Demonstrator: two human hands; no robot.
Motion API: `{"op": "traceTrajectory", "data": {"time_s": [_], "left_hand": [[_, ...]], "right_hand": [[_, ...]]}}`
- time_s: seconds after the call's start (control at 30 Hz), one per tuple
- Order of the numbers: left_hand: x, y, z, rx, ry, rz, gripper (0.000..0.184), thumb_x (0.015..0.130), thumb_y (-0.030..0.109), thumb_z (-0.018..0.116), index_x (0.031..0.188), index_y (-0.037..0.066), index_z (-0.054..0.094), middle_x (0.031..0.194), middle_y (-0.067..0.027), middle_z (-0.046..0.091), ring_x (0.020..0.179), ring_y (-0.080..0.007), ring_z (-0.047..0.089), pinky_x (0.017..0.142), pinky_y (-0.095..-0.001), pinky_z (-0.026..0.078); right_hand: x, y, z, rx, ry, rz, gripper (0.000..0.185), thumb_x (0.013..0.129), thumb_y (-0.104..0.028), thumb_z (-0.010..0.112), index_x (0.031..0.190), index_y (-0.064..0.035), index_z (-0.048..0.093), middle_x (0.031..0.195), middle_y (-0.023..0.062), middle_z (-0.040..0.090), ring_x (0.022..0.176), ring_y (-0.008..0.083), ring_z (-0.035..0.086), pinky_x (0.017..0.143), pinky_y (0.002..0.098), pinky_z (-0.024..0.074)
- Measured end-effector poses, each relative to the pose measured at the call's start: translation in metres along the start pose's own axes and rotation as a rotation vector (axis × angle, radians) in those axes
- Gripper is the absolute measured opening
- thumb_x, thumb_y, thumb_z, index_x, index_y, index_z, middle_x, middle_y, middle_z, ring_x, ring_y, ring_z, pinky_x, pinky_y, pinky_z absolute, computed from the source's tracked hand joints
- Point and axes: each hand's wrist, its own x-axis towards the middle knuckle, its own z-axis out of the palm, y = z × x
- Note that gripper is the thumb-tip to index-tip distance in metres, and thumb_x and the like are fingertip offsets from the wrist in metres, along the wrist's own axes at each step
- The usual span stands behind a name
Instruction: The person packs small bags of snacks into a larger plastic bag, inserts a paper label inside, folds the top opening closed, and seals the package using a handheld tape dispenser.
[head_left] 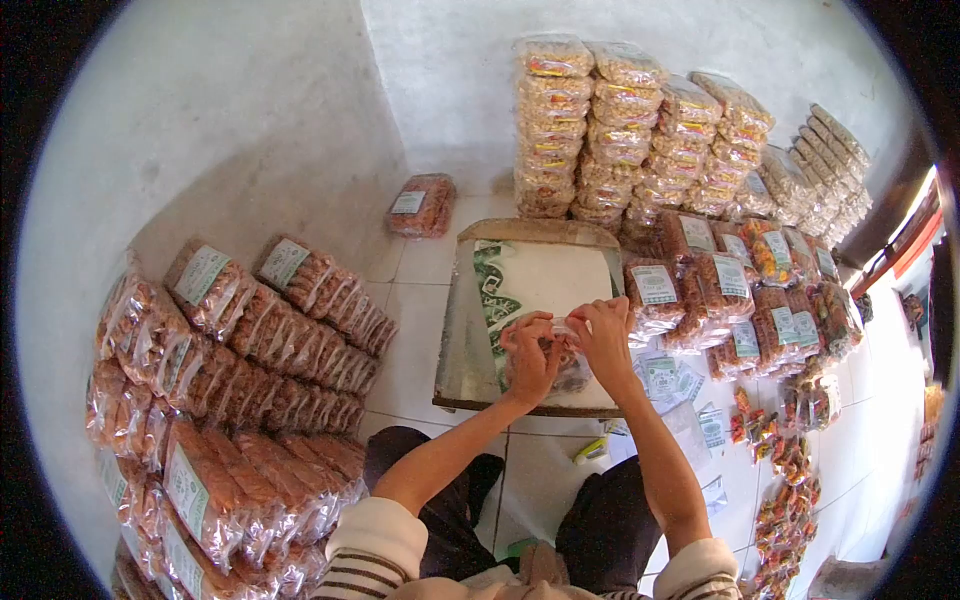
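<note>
My left hand (532,352) and my right hand (603,335) are close together over the front part of a low table (462,375). The fingers of both are closed in a pinch on the upper edge of a clear plastic bag (572,374). Brownish contents show through the bag below my hands, but my fingers partly hide it and I cannot make out what they are. Beneath the bag lies a white sheet with a green printed border (545,272), spread over the tabletop.
Stacked packs of brown snacks (270,340) fill the left side by the wall. Tall stacks of pale snack packs (555,130) stand behind the table. Labelled packs (725,280), loose labels (672,378) and small packets (785,500) lie right. One pack (421,205) sits alone behind left.
</note>
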Motion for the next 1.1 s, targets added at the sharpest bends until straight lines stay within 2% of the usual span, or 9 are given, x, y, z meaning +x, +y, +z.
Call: {"op": "traceTrajectory", "data": {"time_s": [0.07,0.17,0.23,0.37,0.57,0.73,0.9,0.97,1.1], "left_hand": [[-0.002,-0.003,-0.001,0.045,-0.012,0.0,0.017,0.083,0.013,0.051,0.093,0.008,0.039,0.095,-0.0078,0.048,0.102,-0.0225,0.045,0.089,-0.0439,0.017],[-0.004,-0.005,0.0,0.015,0.013,-0.037,0.015,0.081,0.009,0.051,0.09,0.009,0.038,0.093,-0.0081,0.047,0.102,-0.0232,0.044,0.087,-0.0446,0.018],[-0.002,-0.004,-0.002,0.086,0.001,0.047,0.018,0.079,0.002,0.052,0.085,0.009,0.037,0.09,-0.0092,0.048,0.097,-0.0258,0.047,0.087,-0.0414,0.02],[-0.002,-0.007,-0.003,0.067,0.007,0.078,0.02,0.075,0.0,0.052,0.084,0.01,0.037,0.088,-0.0089,0.048,0.096,-0.0253,0.046,0.086,-0.0418,0.021],[0.003,0.003,-0.011,0.146,-0.097,0.067,0.016,0.074,0.005,0.052,0.081,0.01,0.039,0.088,-0.0079,0.047,0.097,-0.0251,0.043,0.084,-0.0417,0.021],[0.009,0.018,-0.011,0.085,-0.05,-0.101,0.018,0.077,0.011,0.053,0.094,0.008,0.05,0.094,-0.008,0.048,0.101,-0.0259,0.042,0.088,-0.0426,0.021],[0.007,0.012,-0.012,0.232,-0.127,-0.028,0.016,0.08,0.014,0.049,0.095,0.009,0.051,0.097,-0.0086,0.048,0.102,-0.0272,0.04,0.088,-0.0428,0.022],[0.01,0.008,-0.012,0.239,-0.106,-0.038,0.015,0.081,0.015,0.048,0.094,0.009,0.052,0.098,-0.009,0.048,0.102,-0.0276,0.04,0.088,-0.043,0.023],[0.019,0.001,-0.01,0.255,-0.129,0.008,0.016,0.078,0.013,0.051,0.093,0.008,0.05,0.098,-0.0098,0.045,0.101,-0.0282,0.039,0.085,-0.0439,0.024]], "right_hand": [[-0.003,0.006,-0.004,-0.083,-0.012,-0.271,0.023,0.07,-0.02,0.063,0.091,-0.0138,0.061,0.088,0.0017,0.056,0.094,0.0251,0.039,0.083,0.0417,0.0266],[-0.01,-0.001,-0.013,0.008,-0.008,-0.283,0.03,0.067,-0.019,0.064,0.096,-0.0154,0.06,0.09,0.0006,0.055,0.094,0.0245,0.039,0.083,0.0418,0.0276],[-0.012,-0.001,-0.01,-0.003,0.019,-0.3,0.028,0.068,-0.017,0.064,0.096,-0.0136,0.061,0.09,0.0016,0.055,0.093,0.0252,0.039,0.084,0.0411,0.0282],[-0.016,-0.001,-0.006,0.025,0.099,-0.315,0.026,0.069,-0.013,0.065,0.095,-0.0115,0.06,0.09,0.0021,0.055,0.092,0.0263,0.04,0.081,0.0403,0.03],[-0.018,0.004,0.004,-0.12,0.178,-0.413,0.024,0.066,-0.015,0.063,0.089,-0.0141,0.056,0.091,0.0001,0.055,0.088,0.0235,0.043,0.081,0.0424,0.031],[-0.018,0.004,0.003,-0.157,0.247,-0.492,0.019,0.067,-0.013,0.062,0.085,-0.0119,0.057,0.09,-0.0006,0.054,0.087,0.0226,0.042,0.079,0.0418,0.0295],[-0.017,0.007,0.006,-0.169,0.303,-0.543,0.016,0.068,-0.011,0.062,0.083,-0.0107,0.057,0.088,-0.0001,0.053,0.086,0.0224,0.041,0.077,0.0403,0.0284],[-0.014,0.007,0.008,-0.268,0.292,-0.488,0.018,0.069,-0.019,0.061,0.084,-0.0122,0.055,0.089,-0.0018,0.053,0.089,0.0209,0.043,0.083,0.0453,0.0293],[-0.008,-0.001,0.006,-0.296,0.309,-0.451,0.017,0.069,-0.02,0.06,0.083,-0.0129,0.055,0.088,-0.001,0.052,0.09,0.0211,0.043,0.083,0.0449,0.0296]]}}
